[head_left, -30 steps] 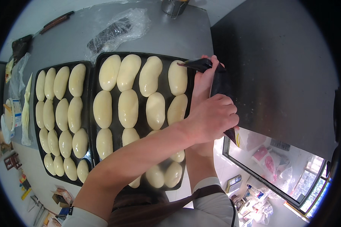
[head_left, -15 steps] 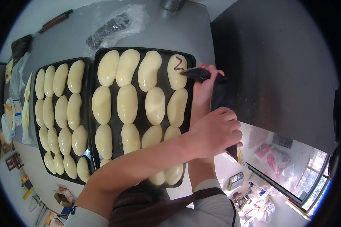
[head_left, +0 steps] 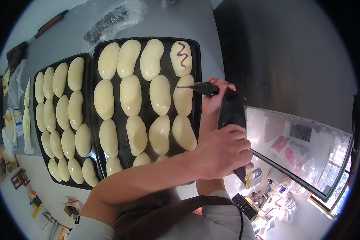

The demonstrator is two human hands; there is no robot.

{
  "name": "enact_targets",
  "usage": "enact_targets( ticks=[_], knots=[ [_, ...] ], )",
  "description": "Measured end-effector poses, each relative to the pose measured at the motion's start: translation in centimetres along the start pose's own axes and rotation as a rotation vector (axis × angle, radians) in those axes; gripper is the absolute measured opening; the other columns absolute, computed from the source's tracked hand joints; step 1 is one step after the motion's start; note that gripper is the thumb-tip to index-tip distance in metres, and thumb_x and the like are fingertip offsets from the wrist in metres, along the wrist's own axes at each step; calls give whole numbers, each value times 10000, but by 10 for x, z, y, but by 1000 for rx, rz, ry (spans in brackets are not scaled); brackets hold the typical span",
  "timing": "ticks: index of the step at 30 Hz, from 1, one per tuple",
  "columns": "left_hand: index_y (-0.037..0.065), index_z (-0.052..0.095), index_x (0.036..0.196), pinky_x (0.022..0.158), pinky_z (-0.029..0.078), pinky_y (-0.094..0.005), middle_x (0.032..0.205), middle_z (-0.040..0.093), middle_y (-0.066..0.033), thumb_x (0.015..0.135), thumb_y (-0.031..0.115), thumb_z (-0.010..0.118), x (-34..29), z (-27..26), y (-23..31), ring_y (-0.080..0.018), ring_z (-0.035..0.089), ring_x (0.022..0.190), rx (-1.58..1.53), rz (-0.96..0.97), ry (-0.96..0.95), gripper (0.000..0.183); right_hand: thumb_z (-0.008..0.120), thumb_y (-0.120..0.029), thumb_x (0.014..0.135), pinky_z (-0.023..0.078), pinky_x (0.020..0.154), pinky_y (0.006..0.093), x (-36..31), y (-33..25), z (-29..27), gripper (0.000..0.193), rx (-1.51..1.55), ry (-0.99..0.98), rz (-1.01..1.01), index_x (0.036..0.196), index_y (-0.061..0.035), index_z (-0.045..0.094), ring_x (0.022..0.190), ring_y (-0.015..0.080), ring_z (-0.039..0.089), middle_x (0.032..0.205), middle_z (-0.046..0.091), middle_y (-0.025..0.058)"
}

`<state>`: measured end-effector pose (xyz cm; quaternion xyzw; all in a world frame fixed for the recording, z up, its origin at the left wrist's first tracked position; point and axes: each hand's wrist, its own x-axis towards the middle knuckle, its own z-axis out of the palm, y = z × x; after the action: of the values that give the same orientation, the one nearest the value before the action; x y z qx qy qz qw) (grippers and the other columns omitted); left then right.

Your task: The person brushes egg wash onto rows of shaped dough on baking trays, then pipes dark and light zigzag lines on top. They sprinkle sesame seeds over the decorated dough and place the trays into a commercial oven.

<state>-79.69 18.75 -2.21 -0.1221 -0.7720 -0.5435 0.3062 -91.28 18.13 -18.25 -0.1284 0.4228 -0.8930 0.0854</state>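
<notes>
A dark piping bag (head_left: pixel 232 108) is held across both hands, its pointed end toward the large black tray (head_left: pixel 197 60). My right hand (head_left: pixel 212 104) is closed round the bag near its tip. My left hand (head_left: pixel 224 150), with its forearm crossing over the right one, grips the wide end. On the tray lie rows of glossy, pale oval dough pieces. The far-right piece (head_left: pixel 176 60) carries a purple zigzag line. On the piece below it (head_left: pixel 183 104), a short purple line runs to the bag's tip. My left forearm hides part of the nearest rows.
A second black tray (head_left: pixel 88 116) of dough pieces adjoins on the left. Beyond are a plastic-wrapped dark bundle (head_left: pixel 112 22) and a brown-handled tool (head_left: pixel 51 25). At far left are a white tub (head_left: pixel 16 122) and a slim pale bag (head_left: pixel 27 120). A dark panel (head_left: pixel 284 60) stands right.
The zigzag on the far-right piece has grown longer. Both hands and the piping bag have moved from that piece to the one below it, where a short purple line has appeared.
</notes>
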Motion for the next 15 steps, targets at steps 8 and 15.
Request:
enact_targets(
  ticks=[8,15],
  knots=[
    [96,569,757,1017,475,-435,802,566,-26,850,257,778,-24,11,33,-230,602,860,-68,4,-11,279,564,63,894,529,915,503,-30,-30,-7,250,-60,109,-50,910,-144,425,766,272,592,736,519,65],
    [95,567,763,1025,468,-446,816,575,-24,870,282,758,-53,22,68,-222,610,868,-144,12,-98,287,569,60,860,536,935,492,-91,-60,-30,257,-620,-140,-87,852,-137,405,765,242,573,727,510,69]
  ],
)
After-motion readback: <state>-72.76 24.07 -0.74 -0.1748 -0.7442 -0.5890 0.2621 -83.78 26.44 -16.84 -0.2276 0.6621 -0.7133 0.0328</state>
